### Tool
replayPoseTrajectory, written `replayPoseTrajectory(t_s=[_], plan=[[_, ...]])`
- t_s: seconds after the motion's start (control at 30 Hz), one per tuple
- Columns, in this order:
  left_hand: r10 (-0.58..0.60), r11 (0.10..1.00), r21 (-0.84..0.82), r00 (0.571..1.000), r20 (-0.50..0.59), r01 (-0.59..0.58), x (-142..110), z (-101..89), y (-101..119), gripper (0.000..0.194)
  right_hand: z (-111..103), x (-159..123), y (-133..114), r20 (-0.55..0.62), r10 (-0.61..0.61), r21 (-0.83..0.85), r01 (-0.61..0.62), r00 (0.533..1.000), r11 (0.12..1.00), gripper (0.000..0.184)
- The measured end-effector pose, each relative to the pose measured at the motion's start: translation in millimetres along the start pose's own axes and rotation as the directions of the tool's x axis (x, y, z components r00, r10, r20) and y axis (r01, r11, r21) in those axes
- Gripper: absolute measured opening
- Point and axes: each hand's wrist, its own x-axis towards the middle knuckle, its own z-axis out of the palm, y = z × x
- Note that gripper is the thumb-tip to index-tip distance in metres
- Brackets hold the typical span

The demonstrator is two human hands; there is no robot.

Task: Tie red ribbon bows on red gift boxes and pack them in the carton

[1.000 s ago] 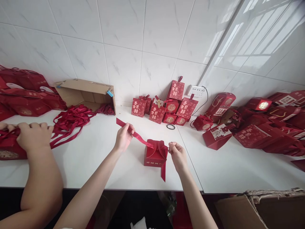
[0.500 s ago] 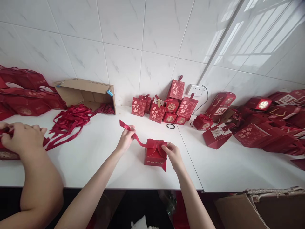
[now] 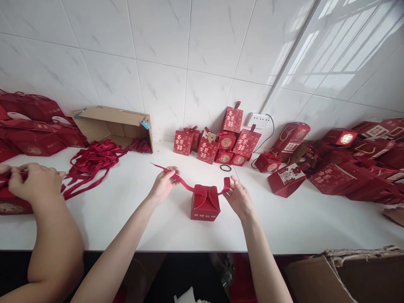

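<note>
A small red gift box (image 3: 205,208) with curved interlocking top flaps and pale lettering stands upright on the white table. A red ribbon (image 3: 186,185) runs through its top and sticks out on both sides. On the left, my left hand (image 3: 164,183) pinches the ribbon's long end, raised above the table, with the tip trailing past my fingers. To the right of the box, my right hand (image 3: 241,198) is turned partly palm up with fingers apart. The short ribbon end stands up against those fingertips.
Another person's hand (image 3: 38,185) works on a red box at left. Beside it lies a ribbon heap (image 3: 94,166) before an open cardboard box (image 3: 110,115). Red gift boxes (image 3: 208,151) stand by the wall, near a black ring (image 3: 225,168). More red boxes (image 3: 334,181) crowd the right.
My right hand has moved right, away from the box top, and opened. The short ribbon end that hung over the box's front now stands up at right. My left hand still holds the long end.
</note>
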Motion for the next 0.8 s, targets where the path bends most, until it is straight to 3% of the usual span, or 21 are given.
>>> replayPoseTrajectory(t_s=[0.1, 0.2, 0.3, 0.43, 0.6, 0.7, 0.8], plan=[[-0.014, 0.978, 0.208, 1.000, -0.019, 0.018, 3.0, -5.2, -5.6, 0.024, 3.6, -1.1, 3.7, 0.030, 0.035, -0.013, -0.035, 0.999, 0.999, 0.034], [-0.014, 0.897, 0.440, 0.998, -0.063, 0.040, 5.0, -14.2, -10.6, 0.020, 3.6, -0.1, 3.1, 0.005, -0.009, 0.080, 0.008, 1.000, 0.997, 0.037], [0.002, 0.844, 0.535, 0.996, -0.093, 0.048, 4.6, -23.4, -11.2, 0.013, 0.4, 1.7, -4.4, -0.029, -0.073, 0.143, 0.077, 0.997, 0.987, 0.041], [0.089, 0.799, 0.601, 0.989, -0.118, 0.000, 3.9, -27.4, -4.3, 0.032, -4.0, 3.1, -18.0, -0.011, -0.159, 0.103, 0.159, 0.987, 0.982, 0.035], [0.167, 0.837, 0.533, 0.985, -0.036, -0.122, 7.7, -11.7, 11.7, 0.016, -4.7, 3.0, -31.9, -0.028, -0.182, 0.070, 0.183, 0.983, 0.981, 0.034], [0.169, 0.918, 0.342, 0.978, 0.118, -0.200, 10.3, 8.2, 23.4, 0.015, -0.6, 2.3, -36.3, -0.017, -0.186, 0.065, 0.187, 0.982, 0.980, 0.032], [0.143, 0.976, 0.119, 0.945, 0.295, -0.185, 12.3, 31.6, 33.4, 0.014, 7.7, 0.3, -37.7, 0.041, -0.203, 0.046, 0.201, 0.978, 0.979, 0.021]])
